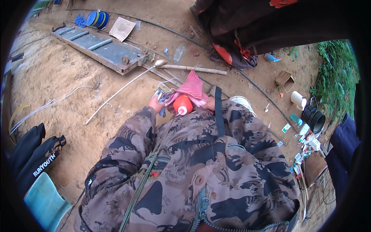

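In front of my chest is a pink striped cloth or bag point(192, 86), its pointed top standing up. A red squeeze bottle point(182, 104) with a pale nozzle lies against it, nozzle toward me. My left hand point(155, 104) is closed at the left edge of the cloth, on a small crumpled grey-blue piece with a shiny metallic part point(159, 93) that I cannot name. At the right edge, my right hand point(210, 104) is closed on the pink cloth, its fingers partly hidden. The camouflage sleeves cover both arms.
A metal-framed panel point(96, 47) lies ahead left, beside a long stick point(119, 91) and a wooden pole point(195, 69). A black hose point(255, 83) crosses the dirt. A white bucket point(242, 103) stands right of my hands. Dark draped fabric point(247, 23) hangs ahead; litter point(309, 141) lies right.
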### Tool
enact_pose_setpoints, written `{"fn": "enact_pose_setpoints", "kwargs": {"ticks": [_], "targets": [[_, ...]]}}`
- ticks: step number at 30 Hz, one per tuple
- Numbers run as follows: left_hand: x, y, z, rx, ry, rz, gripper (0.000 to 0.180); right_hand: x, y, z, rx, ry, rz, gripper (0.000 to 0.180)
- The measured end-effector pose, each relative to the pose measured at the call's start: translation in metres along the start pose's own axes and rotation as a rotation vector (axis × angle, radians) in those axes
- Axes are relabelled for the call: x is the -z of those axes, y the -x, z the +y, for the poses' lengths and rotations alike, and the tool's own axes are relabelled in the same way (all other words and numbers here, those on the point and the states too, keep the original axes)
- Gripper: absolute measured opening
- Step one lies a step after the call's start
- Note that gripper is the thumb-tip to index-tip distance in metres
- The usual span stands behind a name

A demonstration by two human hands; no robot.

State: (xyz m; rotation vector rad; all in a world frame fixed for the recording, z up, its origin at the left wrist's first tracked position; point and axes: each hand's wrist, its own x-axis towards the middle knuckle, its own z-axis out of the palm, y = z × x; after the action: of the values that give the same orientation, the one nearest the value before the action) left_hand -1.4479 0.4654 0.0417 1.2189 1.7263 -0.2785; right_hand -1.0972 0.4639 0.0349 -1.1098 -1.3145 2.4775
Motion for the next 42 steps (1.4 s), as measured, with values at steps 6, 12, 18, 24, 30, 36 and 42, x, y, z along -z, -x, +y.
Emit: {"fn": "enact_pose_setpoints", "kwargs": {"ticks": [6,12,18,24,30,36,42], "targets": [[0.03,0.02,0.002,-0.022,0.184,-0.047,0.051,0.021,-0.016,0.046,-0.41,0.477,0.216,0.041],[0.071,0.048,0.007,-0.061,0.585,-0.116,0.048,0.004,0.002,-0.004,-0.143,0.324,0.206,0.038],[0.101,0.03,0.006,-0.077,0.701,0.005,0.034,-0.021,-0.001,-0.07,-0.007,0.357,0.09,0.033],[0.056,0.025,-0.018,-0.004,0.381,0.036,0.037,-0.012,-0.015,-0.043,-0.186,-0.004,0.181,0.034],[0.027,0.039,-0.002,0.071,0.935,-0.017,0.038,-0.019,0.005,-0.048,0.289,0.52,0.588,0.056],[0.023,0.05,0.038,0.042,0.884,-0.048,0.027,-0.048,-0.001,-0.061,0.474,1.085,0.091,0.074],[0.034,0.056,0.041,0.154,0.926,-0.062,0.027,-0.069,-0.001,-0.058,0.609,1.092,0.152,0.041]]}}
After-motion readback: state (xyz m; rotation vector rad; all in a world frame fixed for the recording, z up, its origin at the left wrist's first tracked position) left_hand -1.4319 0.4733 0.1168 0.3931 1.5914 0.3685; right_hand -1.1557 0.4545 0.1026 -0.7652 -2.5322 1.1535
